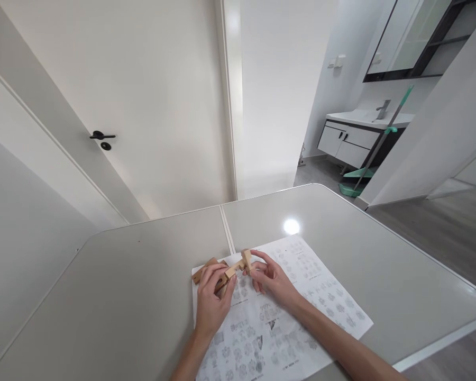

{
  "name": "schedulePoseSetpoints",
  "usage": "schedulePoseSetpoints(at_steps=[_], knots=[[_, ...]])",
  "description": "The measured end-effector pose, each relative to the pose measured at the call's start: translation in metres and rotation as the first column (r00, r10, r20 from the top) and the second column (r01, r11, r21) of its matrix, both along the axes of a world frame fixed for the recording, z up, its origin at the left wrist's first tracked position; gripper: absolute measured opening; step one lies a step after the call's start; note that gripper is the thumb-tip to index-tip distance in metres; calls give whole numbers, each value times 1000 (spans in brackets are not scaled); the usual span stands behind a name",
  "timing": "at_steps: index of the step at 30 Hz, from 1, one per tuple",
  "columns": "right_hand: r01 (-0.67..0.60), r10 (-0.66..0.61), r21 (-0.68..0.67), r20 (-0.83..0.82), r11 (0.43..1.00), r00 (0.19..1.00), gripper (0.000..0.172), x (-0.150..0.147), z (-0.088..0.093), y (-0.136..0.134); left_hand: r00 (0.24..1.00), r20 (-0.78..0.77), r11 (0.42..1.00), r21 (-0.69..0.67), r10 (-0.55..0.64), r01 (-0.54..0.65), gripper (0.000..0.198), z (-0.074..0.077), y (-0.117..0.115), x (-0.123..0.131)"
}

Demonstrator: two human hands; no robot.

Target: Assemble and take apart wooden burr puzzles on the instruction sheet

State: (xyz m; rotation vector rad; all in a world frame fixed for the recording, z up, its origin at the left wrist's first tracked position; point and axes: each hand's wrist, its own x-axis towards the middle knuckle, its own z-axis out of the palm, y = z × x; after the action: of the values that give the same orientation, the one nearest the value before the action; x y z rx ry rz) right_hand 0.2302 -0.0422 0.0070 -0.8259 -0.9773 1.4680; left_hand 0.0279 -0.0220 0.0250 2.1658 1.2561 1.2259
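Observation:
Small notched wooden blocks (pixel 240 265) are joined in a partly built cluster just above a printed sheet (pixel 285 312). My left hand (pixel 212 301) has its fingers closed on the left bar of that cluster. My right hand (pixel 272 278) pinches the upright block at the cluster's right end. Another loose wooden piece (pixel 203 269) lies on the table at the sheet's far left corner, partly hidden behind my left fingers. The sheet is white with rows of small grey diagrams, and both forearms rest over it.
The grey table (pixel 135 296) has a seam down its middle and rounded corners. Beyond it stand a white door with a black handle (pixel 102 136) and a wall. At the right a bathroom vanity (pixel 355 135) and a green broom (pixel 375 145) stand on the floor.

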Motion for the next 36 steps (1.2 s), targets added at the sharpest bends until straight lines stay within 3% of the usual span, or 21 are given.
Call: schedulePoseSetpoints(at_steps=[3, 14, 22, 36], knots=[[33, -33, -40, -11, 999, 999, 53, 3, -1, 2, 1000, 1, 1000, -8, -2, 2, 11, 1, 0, 0], [-79, 71, -78, -98, 994, 993, 44, 5, 9, 2, 995, 53, 981, -170, -83, 91, 14, 3, -1, -2], [-112, 103, -61, -128, 992, 986, 39, 6, 4, 2, 995, -45, 993, -81, -87, 83, 11, 3, -3, 1], [-135, 131, -34, -104, 990, 986, 43, 5, 5, 1, 996, -34, 995, -61, -78, 75, 13, 4, -2, 2]])
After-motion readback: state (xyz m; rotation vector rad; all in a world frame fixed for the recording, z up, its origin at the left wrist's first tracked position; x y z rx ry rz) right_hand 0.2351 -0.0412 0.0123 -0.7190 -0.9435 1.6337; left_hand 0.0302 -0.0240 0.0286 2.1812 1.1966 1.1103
